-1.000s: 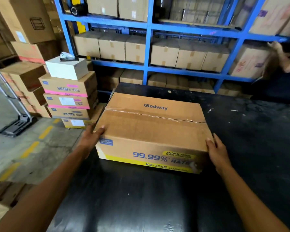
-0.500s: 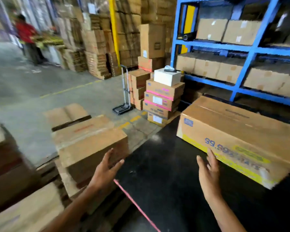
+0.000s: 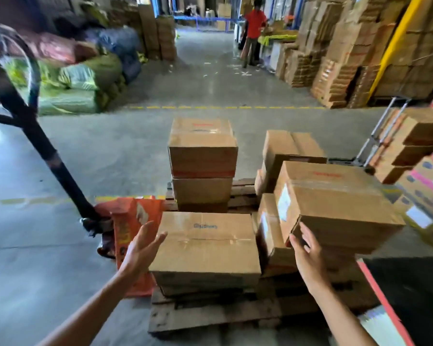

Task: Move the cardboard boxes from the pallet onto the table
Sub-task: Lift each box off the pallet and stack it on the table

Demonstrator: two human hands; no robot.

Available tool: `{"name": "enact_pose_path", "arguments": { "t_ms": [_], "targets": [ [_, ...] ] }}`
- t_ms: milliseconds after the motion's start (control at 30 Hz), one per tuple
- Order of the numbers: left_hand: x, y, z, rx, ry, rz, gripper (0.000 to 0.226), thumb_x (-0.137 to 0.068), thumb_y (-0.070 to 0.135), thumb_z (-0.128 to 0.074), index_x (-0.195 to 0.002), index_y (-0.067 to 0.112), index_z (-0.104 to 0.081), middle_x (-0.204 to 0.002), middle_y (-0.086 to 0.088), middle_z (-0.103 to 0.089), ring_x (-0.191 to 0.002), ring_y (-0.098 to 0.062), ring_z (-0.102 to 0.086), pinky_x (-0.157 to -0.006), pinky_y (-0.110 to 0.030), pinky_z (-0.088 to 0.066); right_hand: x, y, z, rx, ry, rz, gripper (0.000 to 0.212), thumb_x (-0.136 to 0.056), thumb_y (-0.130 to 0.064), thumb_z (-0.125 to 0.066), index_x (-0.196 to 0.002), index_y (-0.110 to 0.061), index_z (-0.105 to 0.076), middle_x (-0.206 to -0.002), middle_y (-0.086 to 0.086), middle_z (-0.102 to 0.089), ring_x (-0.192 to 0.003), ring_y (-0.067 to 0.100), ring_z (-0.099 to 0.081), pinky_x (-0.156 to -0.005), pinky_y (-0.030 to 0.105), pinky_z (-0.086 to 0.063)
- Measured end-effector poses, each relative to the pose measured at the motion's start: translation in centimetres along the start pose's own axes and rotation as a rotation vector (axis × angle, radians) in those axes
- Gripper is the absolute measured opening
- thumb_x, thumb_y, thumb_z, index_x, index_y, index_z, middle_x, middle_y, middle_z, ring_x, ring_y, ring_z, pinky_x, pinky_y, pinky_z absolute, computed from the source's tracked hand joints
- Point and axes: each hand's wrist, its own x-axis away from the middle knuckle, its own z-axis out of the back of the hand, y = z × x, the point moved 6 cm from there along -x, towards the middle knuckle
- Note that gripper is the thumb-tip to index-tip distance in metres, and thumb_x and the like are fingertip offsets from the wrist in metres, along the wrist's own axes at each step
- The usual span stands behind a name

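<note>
Both hands splayed wide and empty, the left hand [image 3: 143, 248] and right hand [image 3: 308, 258] flank the flat brown cardboard box [image 3: 205, 245] on the weathered wooden pallet [image 3: 210, 315]; the overhanging tilted brown carton [image 3: 335, 203] beside it may topple if bumped.

A wooden pallet [image 3: 210, 318] lies flat on the grey concrete floor [image 3: 60, 245]. On its near end rests a flat cardboard box with blue lettering [image 3: 205, 245]. Behind that box stands a two-high stack of boxes [image 3: 202, 166], and to its right more boxes with red print [image 3: 335, 203] are piled. An orange sack [image 3: 133, 233] stands at the pallet's left edge.
</note>
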Motion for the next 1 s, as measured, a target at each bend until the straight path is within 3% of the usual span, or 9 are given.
{"name": "enact_pose_path", "arguments": {
  "t_ms": [133, 300, 433, 533, 733, 800, 867, 933, 1000],
  "targets": [
    [-3.2, -5.4, 4.4, -0.024, -0.004, 0.075, 0.055, -0.087, 0.039, -0.067, -0.135, 0.016, -0.051, -0.125, -0.004, -0.061, -0.105, -0.020, -0.061, -0.079, -0.029, -0.048, 0.0, 2.6, -7.9, 0.019, -0.073, -0.087, 0.045, -0.094, -0.015, -0.058, -0.138, -0.010, -0.049, -0.143, 0.010, -0.050, -0.131, 0.023, -0.047, -0.105, 0.031, -0.035],
    [-6.1, -12.1, 5.1, -0.055, -0.047, 0.219, 0.081, -0.070, 0.072, -0.060, -0.130, 0.018, -0.056, -0.122, -0.005, -0.066, -0.102, -0.018, -0.065, -0.078, -0.028, -0.051, 1.9, 7.4, -12.7, 0.117, -0.168, -0.254, 0.048, -0.095, -0.018, -0.057, -0.141, -0.012, -0.047, -0.145, 0.003, -0.048, -0.132, 0.016, -0.044, -0.104, 0.028, -0.034],
    [-8.2, -14.4, 2.7, -0.123, -0.085, 0.315, 0.055, -0.091, 0.043, -0.060, -0.135, 0.012, -0.051, -0.127, -0.012, -0.061, -0.104, -0.021, -0.059, -0.073, -0.026, -0.045, -0.2, 10.7, -13.3, 0.253, -0.196, -0.343, 0.050, -0.094, -0.023, -0.058, -0.141, -0.012, -0.047, -0.146, 0.005, -0.048, -0.134, 0.020, -0.044, -0.105, 0.029, -0.034],
    [-10.9, -16.7, 0.8, -0.193, -0.081, 0.353, 0.061, -0.089, 0.051, -0.059, -0.136, 0.013, -0.050, -0.131, -0.017, -0.059, -0.101, -0.023, -0.058, -0.067, -0.024, -0.043, -3.3, 13.3, -13.7, 0.324, -0.221, -0.399, 0.052, -0.093, -0.025, -0.060, -0.141, -0.010, -0.047, -0.147, 0.007, -0.047, -0.135, 0.021, -0.043, -0.110, 0.032, -0.033],
    [-17.2, -22.6, -4.6, -0.306, -0.033, 0.509, 0.066, -0.093, 0.049, -0.054, -0.143, 0.009, -0.041, -0.140, -0.020, -0.053, -0.122, -0.035, -0.053, -0.087, -0.033, -0.040, -11.8, 22.5, -15.8, 0.503, -0.256, -0.514, 0.067, -0.094, -0.038, -0.056, -0.150, -0.011, -0.030, -0.156, 0.008, -0.032, -0.143, 0.025, -0.030, -0.115, 0.036, -0.024],
    [-18.9, -24.5, -6.6, -0.307, -0.048, 0.561, 0.053, -0.095, 0.045, -0.053, -0.133, 0.009, -0.047, -0.128, -0.017, -0.057, -0.115, -0.031, -0.054, -0.088, -0.033, -0.041, -13.7, 25.5, -16.3, 0.516, -0.230, -0.579, 0.071, -0.093, -0.042, -0.055, -0.151, -0.010, -0.028, -0.156, 0.012, -0.031, -0.142, 0.028, -0.031, -0.116, 0.039, -0.025],
    [-20.3, -26.8, -8.6, -0.283, -0.044, 0.618, 0.040, -0.094, 0.043, -0.054, -0.114, 0.009, -0.050, -0.104, -0.012, -0.058, -0.093, -0.026, -0.054, -0.070, -0.028, -0.043, -14.4, 28.6, -16.6, 0.524, -0.222, -0.663, 0.074, -0.089, -0.053, -0.054, -0.146, -0.009, -0.036, -0.150, 0.015, -0.041, -0.136, 0.031, -0.040, -0.111, 0.040, -0.032],
    [-21.8, -28.5, -9.7, -0.237, -0.012, 0.659, 0.047, -0.090, 0.049, -0.058, -0.106, 0.005, -0.051, -0.096, -0.010, -0.058, -0.085, -0.024, -0.055, -0.060, -0.027, -0.043, -14.1, 31.0, -16.6, 0.469, -0.237, -0.716, 0.066, -0.090, -0.053, -0.053, -0.139, -0.009, -0.046, -0.140, 0.014, -0.052, -0.126, 0.029, -0.049, -0.101, 0.035, -0.037],
    [-22.6, -30.1, -10.0, -0.190, 0.018, 0.701, 0.059, -0.082, 0.060, -0.062, -0.113, 0.010, -0.056, -0.104, -0.006, -0.063, -0.092, -0.023, -0.060, -0.070, -0.031, -0.048, -13.6, 32.2, -16.6, 0.372, -0.233, -0.744, 0.051, -0.094, -0.044, -0.052, -0.135, -0.014, -0.052, -0.134, 0.007, -0.057, -0.116, 0.019, -0.052, -0.095, 0.029, -0.035]
  ]
}}
